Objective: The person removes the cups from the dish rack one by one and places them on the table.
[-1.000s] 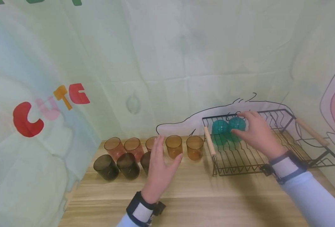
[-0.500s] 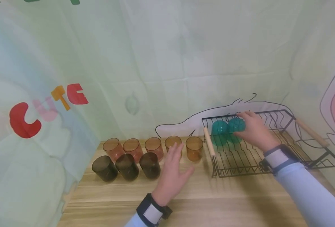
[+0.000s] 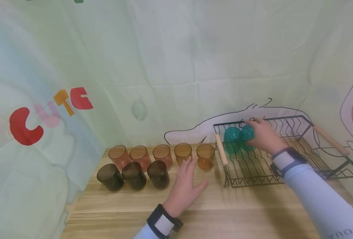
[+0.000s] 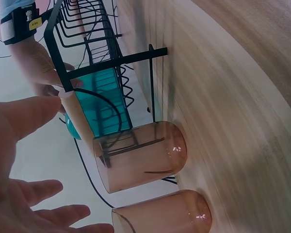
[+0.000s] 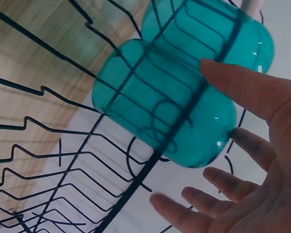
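Two teal tumblers stand upside down, side by side, in the back left of the black wire dish rack (image 3: 257,181). My right hand (image 3: 267,137) is at the right-hand teal tumbler (image 3: 248,133). Its fingers are spread, and in the right wrist view the thumb (image 5: 242,85) and forefinger overlap the tumbler's edges. The left-hand teal tumbler (image 3: 232,135) is right beside it. My left hand (image 3: 183,192) hovers over the table with fingers spread, holding nothing. Just beyond its fingertips are two amber tumblers, a left one (image 3: 183,153) and a right one (image 3: 205,157).
Left of the amber pair, several tumblers stand upright: pink ones (image 3: 140,156) behind, dark grey ones (image 3: 133,176) in front. The rack has wooden handles, the left one (image 3: 221,149) close to the right amber tumbler. A printed cloth (image 3: 164,83) hangs behind the wooden table (image 3: 212,215).
My left hand has moved right, from before the dark grey tumblers to before the amber ones. My right hand has shifted slightly left, closer over the right-hand teal tumbler.
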The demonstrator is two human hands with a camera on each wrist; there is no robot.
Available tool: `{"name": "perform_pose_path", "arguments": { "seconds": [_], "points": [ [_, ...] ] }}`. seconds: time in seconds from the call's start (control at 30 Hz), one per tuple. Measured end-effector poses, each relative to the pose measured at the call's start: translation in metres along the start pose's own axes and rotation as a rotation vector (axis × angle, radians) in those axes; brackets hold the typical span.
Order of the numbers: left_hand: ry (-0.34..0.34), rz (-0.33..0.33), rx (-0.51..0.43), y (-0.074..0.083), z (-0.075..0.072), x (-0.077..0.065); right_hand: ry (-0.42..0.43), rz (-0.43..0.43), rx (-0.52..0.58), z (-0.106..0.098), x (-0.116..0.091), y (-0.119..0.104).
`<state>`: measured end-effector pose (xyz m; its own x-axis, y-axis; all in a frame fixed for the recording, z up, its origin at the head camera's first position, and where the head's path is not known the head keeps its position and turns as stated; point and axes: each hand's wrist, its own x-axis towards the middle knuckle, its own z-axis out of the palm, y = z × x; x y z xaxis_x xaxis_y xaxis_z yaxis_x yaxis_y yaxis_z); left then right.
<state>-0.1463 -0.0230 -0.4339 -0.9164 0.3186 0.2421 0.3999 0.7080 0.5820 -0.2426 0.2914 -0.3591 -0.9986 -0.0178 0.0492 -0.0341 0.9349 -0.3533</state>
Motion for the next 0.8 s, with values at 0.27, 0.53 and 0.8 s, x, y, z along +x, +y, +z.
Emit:
{"name": "perform_pose_path", "arguments": {
  "seconds": [0.27, 0.53, 0.8],
  "points": [
    [-0.042, -0.030, 0.005, -0.001, 0.001, -0.001, -0.029, 0.000, -0.033, 0.008, 0.006, 0.005],
    [-0.085, -0.063, 0.012, -0.001, 0.000, -0.003, -0.018, -0.011, -0.017, 0.010, 0.005, 0.010],
    [-0.096, -0.066, 0.008, 0.000, -0.003, -0.004, -0.013, -0.030, 0.007, 0.005, 0.003, 0.016]
  ]
}}
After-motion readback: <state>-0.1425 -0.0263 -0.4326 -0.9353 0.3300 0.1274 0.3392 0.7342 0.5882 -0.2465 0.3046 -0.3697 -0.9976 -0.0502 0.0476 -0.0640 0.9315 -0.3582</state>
